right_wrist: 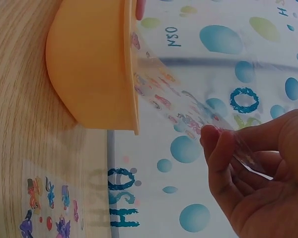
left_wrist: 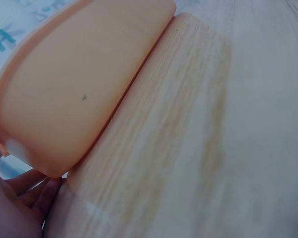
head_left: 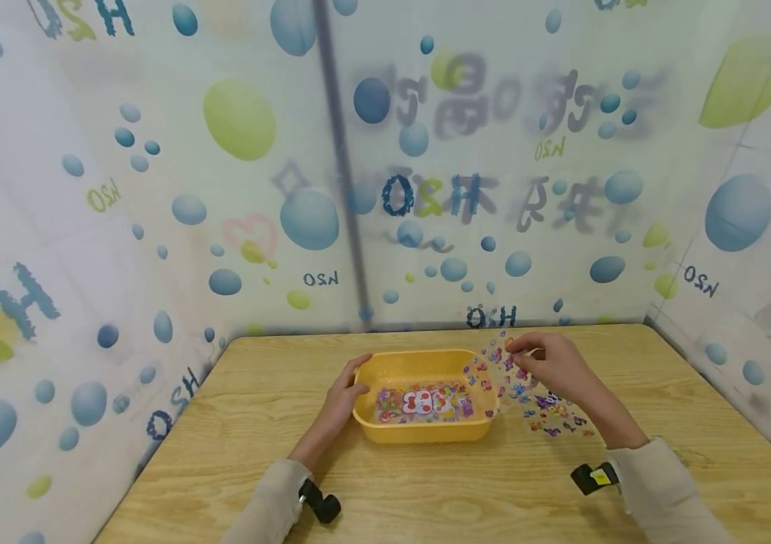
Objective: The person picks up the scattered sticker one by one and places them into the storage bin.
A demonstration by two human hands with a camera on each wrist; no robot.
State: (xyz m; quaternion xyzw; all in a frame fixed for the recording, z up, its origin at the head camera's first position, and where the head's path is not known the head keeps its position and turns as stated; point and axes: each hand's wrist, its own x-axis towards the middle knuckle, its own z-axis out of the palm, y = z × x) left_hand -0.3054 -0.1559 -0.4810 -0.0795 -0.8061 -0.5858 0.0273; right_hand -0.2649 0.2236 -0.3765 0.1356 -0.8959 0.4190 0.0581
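Observation:
A yellow plastic basin point(head_left: 426, 433) stands on the table, with transparent sticker sheets point(head_left: 419, 403) lying inside it. My left hand point(head_left: 339, 397) grips the basin's left end, thumb at the rim; in the left wrist view only part of that hand point(left_wrist: 22, 206) shows, below the basin's wall point(left_wrist: 84, 74). Over the basin's right end, my right hand point(head_left: 555, 368) pinches a clear sticker sheet point(right_wrist: 164, 96) printed with small colourful figures. That sheet slants down from the fingers to the basin's rim. More sticker sheets point(head_left: 555, 417) lie on the table below the right hand.
The wooden table point(head_left: 256, 423) reaches back to a hanging curtain point(head_left: 426, 249) patterned with blue and green bubbles, which also encloses both sides. Each wrist carries a small black camera, one on the left point(head_left: 319, 502) and one on the right point(head_left: 592, 478).

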